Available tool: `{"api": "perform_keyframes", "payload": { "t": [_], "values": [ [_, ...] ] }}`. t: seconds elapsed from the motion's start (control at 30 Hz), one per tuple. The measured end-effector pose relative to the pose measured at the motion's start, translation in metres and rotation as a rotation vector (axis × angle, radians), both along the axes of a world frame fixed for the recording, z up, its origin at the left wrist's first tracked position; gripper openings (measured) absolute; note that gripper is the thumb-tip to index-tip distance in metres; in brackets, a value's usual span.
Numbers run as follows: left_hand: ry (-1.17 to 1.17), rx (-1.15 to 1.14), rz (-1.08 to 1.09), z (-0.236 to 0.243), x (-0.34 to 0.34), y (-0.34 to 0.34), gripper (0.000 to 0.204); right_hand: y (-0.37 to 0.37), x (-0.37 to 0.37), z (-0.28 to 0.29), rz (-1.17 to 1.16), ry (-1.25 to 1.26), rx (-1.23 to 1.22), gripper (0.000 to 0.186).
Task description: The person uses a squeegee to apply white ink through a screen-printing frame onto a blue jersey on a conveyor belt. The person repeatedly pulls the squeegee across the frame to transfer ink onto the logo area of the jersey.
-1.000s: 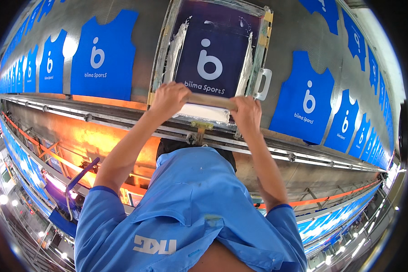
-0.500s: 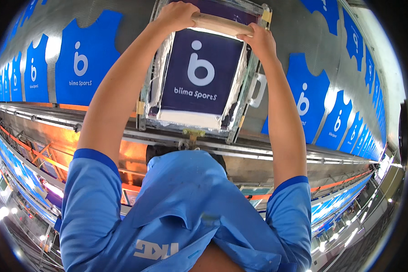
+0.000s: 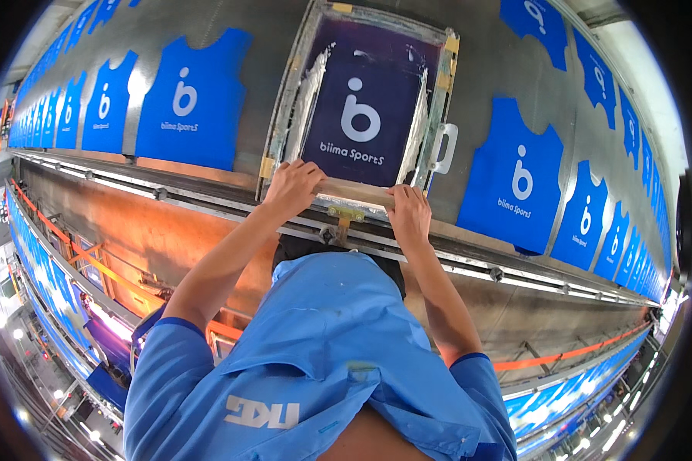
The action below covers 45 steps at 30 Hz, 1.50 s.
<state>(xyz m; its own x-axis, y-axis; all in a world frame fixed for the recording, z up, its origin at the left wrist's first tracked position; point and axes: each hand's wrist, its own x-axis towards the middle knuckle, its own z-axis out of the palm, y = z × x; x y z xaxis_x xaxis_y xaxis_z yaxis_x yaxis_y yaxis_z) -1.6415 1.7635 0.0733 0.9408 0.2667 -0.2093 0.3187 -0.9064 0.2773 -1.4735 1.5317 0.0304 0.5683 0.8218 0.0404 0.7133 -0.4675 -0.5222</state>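
Both my hands grip a wooden-handled squeegee (image 3: 355, 192) at the near end of a framed printing screen (image 3: 361, 46). My left hand (image 3: 294, 184) is closed around its left end, and my right hand (image 3: 409, 211) around its right end. White ink (image 3: 307, 98) lies in thick streaks along both inner sides of the screen. The dark mesh between them shows a pale round design with lettering below. The squeegee's blade is hidden under its handle. A white handle (image 3: 444, 148) sticks out from the frame's right side.
Blue garment panels (image 3: 194, 100) with white prints lie along the long grey table, left and right of the screen; one printed panel (image 3: 513, 177) is close by on the right. A metal rail (image 3: 515, 275) edges the table. Further tables and orange bars (image 3: 569, 353) stand behind me.
My hands have drawn the squeegee from the screen's far end to its near end, toward my body. The view has shifted a little, and more mesh shows at the far end.
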Motion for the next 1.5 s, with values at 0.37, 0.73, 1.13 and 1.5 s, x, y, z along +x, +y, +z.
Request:
{"api": "perform_keyframes", "payload": {
  "t": [0.37,0.73,1.13,1.5],
  "values": [
    [0.179,-0.037,-0.009,-0.020,0.071,0.012,0.054,0.028,0.065,-0.010,0.116,0.463,-0.291,0.051],
    [0.171,-0.277,0.016,0.000,0.162,0.119,0.062,0.066,0.156,0.007,-0.198,0.847,0.273,0.033],
    [0.107,-0.179,0.011,0.007,0.244,0.170,0.039,0.046,0.151,-0.065,-0.686,0.617,0.276,0.037],
    [-0.127,-0.215,0.042,0.012,0.015,0.007,0.033,0.067,0.156,-0.025,-0.653,0.830,0.501,0.036]
  ]
}}
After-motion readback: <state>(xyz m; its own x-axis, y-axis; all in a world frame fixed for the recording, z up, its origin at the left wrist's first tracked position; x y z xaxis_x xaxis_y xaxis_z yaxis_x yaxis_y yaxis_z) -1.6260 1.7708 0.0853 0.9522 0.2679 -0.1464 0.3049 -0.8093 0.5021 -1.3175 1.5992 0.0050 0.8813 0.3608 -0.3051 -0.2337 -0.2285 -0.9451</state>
